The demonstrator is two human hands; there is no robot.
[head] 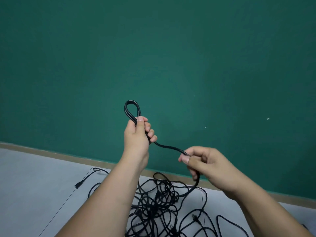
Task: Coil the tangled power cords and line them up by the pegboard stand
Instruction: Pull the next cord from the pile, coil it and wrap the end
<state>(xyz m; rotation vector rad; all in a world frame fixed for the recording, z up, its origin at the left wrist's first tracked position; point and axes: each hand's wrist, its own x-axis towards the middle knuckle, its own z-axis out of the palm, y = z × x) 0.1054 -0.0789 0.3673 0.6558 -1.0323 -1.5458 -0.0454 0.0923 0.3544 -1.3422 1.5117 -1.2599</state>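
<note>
Black round-sheathed power cord (171,147): held in mid-air in front of the dark green wall (153,48), above the tangled heap of black cords (157,195) on the pale grey floor (34,185).

Left hand (138,134): fingers and thumb curled tight round the neck of a small teardrop loop (130,101). The loop stands up out of the fist, long axis near vertical, closed end up, leaning slightly left.

Right hand (203,161): pinches the same cord between thumb and curled fingers, lower and to the right.

Between the hands the cord runs as a short shallow S, heading down-right. Below the right hand it drops in a curve into the heap, so the free length is probably snagged there.

Step in hand, as a judgement: forming the first turns of the coil. To do it well:
- The left hand should clamp the loop neck.
- The right hand should slide down for a fresh length and bring it up to match the first loop.
- The cord should be let roll in the fingers to avoid kinks.
- Slack should be drawn gently; a hard tug would likely tighten the heap.

Pegboard stand is not in view.
</note>
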